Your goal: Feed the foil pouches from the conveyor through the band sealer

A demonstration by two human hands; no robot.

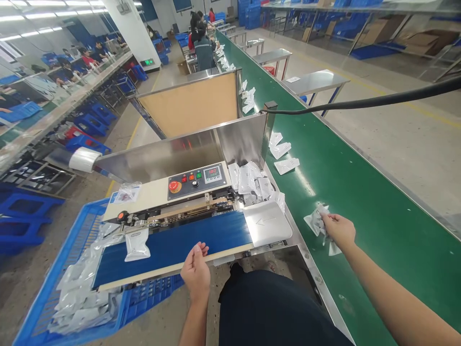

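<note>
white pouches (pixel 314 223) look mid-pickup from the green belt (pixel 389 230), right hand (pixel 340 231) pinching them, left hand (pixel 197 274) loosely curled and seemingly empty; lifting calls for a steady pinch.

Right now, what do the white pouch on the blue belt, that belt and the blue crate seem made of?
White pouch: probably thin, glossy plastic or foil film, from its creases and shine. Blue belt: satin rubber or PVC, perhaps, given its soft sheen. Blue crate: likely hard plastic, slightly shiny, given its slotted walls.
</note>
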